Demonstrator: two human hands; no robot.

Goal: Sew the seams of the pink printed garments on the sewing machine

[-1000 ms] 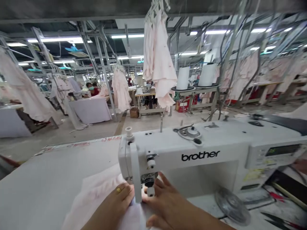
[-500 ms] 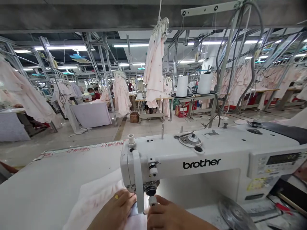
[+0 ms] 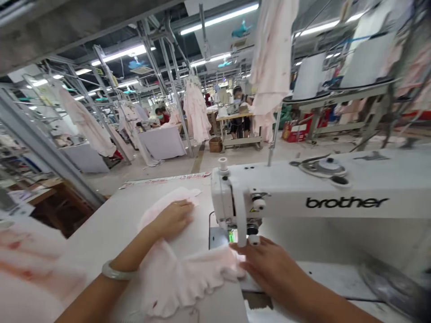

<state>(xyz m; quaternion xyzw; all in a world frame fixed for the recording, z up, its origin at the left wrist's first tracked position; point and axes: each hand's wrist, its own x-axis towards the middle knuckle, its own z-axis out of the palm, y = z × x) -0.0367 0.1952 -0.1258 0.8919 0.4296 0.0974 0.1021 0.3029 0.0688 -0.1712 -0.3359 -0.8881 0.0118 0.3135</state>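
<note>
One pale pink ruffled fabric piece (image 3: 188,273) lies on the counter (image 3: 117,224), its right end near the needle area of the Brother sewing machine (image 3: 286,197). I'd call this step arranging cloth; the next move calls for flat, steady guiding. The long axis runs left to right, ruffle facing the near side. The left hand (image 3: 175,220) lies palm-down, fingers extended; the right hand (image 3: 269,264) meets that end, pinching or not, I can't tell.

Left hand (image 3: 175,218) lies palm-down; right hand (image 3: 269,264) reaches inward, fingers (image 3: 248,253) perhaps bent.
</note>
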